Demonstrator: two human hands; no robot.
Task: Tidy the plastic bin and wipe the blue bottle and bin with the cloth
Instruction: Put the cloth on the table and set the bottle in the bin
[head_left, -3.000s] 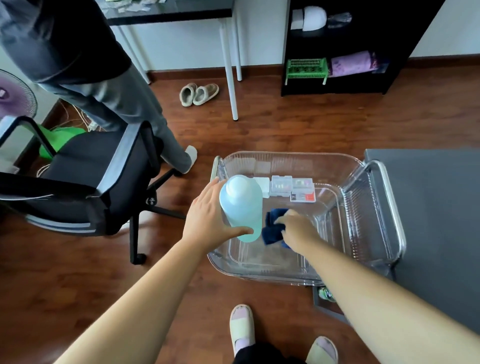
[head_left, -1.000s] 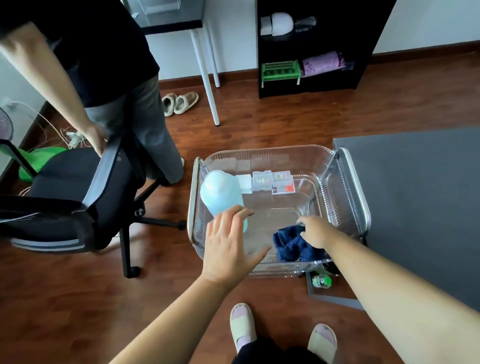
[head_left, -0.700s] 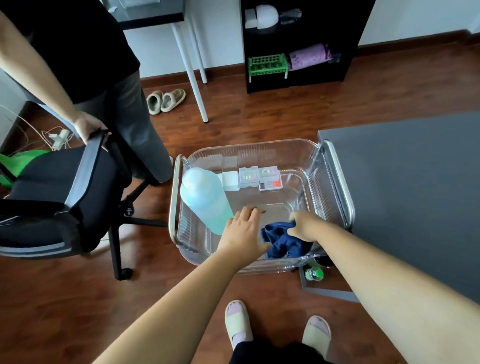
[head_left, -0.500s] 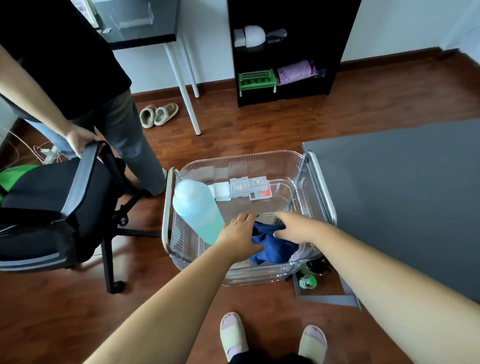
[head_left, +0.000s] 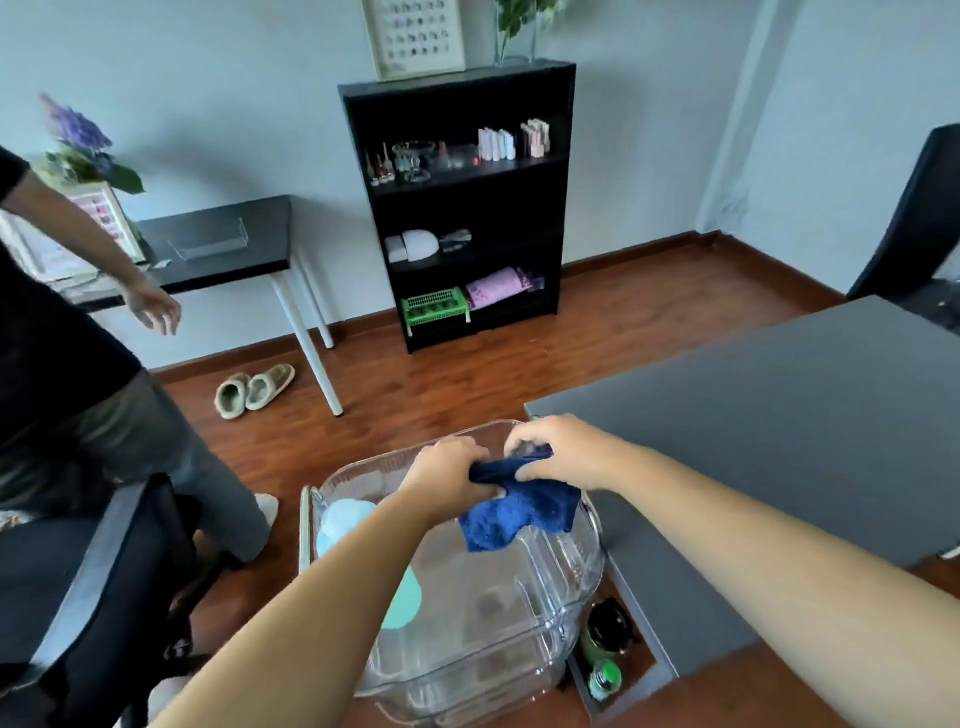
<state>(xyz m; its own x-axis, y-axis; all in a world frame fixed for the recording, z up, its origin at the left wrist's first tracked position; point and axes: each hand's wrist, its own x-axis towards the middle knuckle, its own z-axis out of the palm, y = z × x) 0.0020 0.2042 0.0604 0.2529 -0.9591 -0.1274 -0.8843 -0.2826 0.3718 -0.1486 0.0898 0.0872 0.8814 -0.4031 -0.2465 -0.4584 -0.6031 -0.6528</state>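
Both my hands hold the dark blue cloth (head_left: 519, 512) up above the clear plastic bin (head_left: 561, 587). My left hand (head_left: 447, 475) grips its left end and my right hand (head_left: 563, 452) pinches its upper right edge; the rest of the cloth hangs down over the bin. The light blue bottle (head_left: 345, 522) stands in the bin's left side, mostly hidden behind my left forearm. The small boxes seen earlier in the bin are hidden behind my hands.
A dark grey table (head_left: 779, 441) lies to the right of the bin. An office chair (head_left: 98, 597) and a standing person (head_left: 78, 415) are on the left. A black shelf (head_left: 462, 208) and slippers (head_left: 254, 389) sit further back. Bottles (head_left: 602, 670) stand under the table.
Both hands took hold of the cloth and lifted it out of the bin. The camera tilted up, showing more of the room. The person let go of the chair.
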